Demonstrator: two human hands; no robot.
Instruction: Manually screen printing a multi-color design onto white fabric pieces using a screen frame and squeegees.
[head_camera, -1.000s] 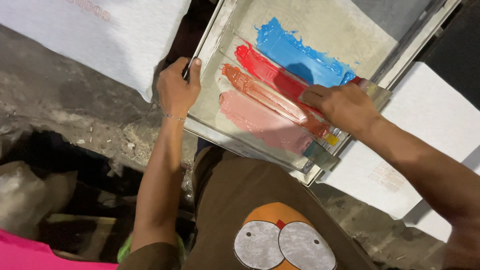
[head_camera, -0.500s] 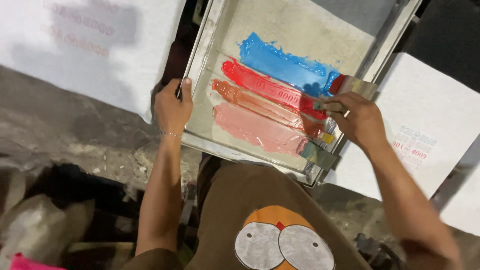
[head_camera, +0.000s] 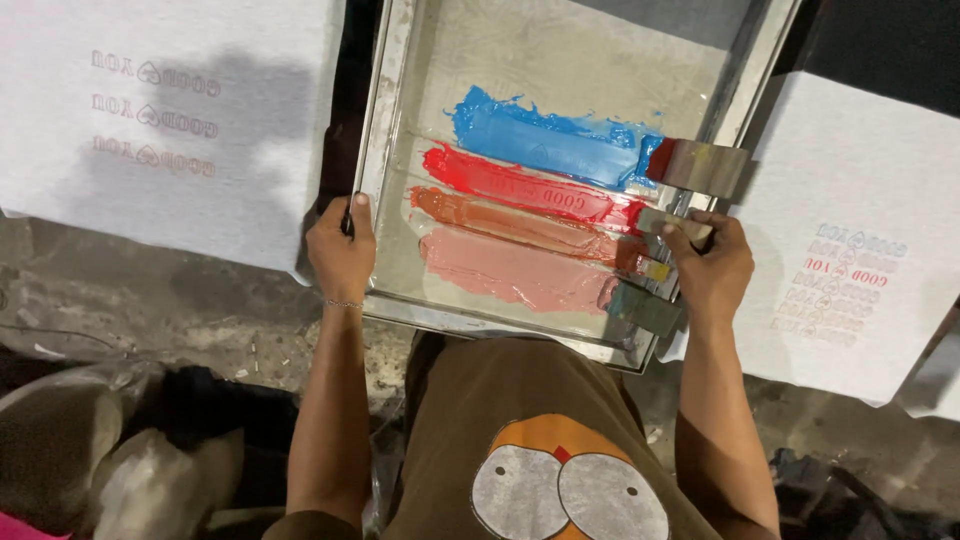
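Observation:
A metal-framed printing screen (head_camera: 392, 120) lies in front of me with four stripes of ink on its mesh: blue (head_camera: 545, 140), red (head_camera: 520, 187), orange-brown (head_camera: 520, 228) and pink (head_camera: 515, 272). My left hand (head_camera: 340, 255) grips the frame's left edge, thumb on top. My right hand (head_camera: 710, 265) sits at the frame's right edge, fingers closed around the edge beside several small metal scrapers (head_camera: 700, 168) that rest at the ends of the stripes.
White fabric sheets with faint printed lettering lie on both sides, one at the left (head_camera: 170, 120) and one at the right (head_camera: 850, 260). Below them is rough grey ground (head_camera: 180, 320). My brown shirt with a cartoon face (head_camera: 560, 470) fills the lower middle.
My right hand drew back from over the ink stripes to the frame's right edge. The left hand kept its grip. The view shifted, showing more of both fabric sheets.

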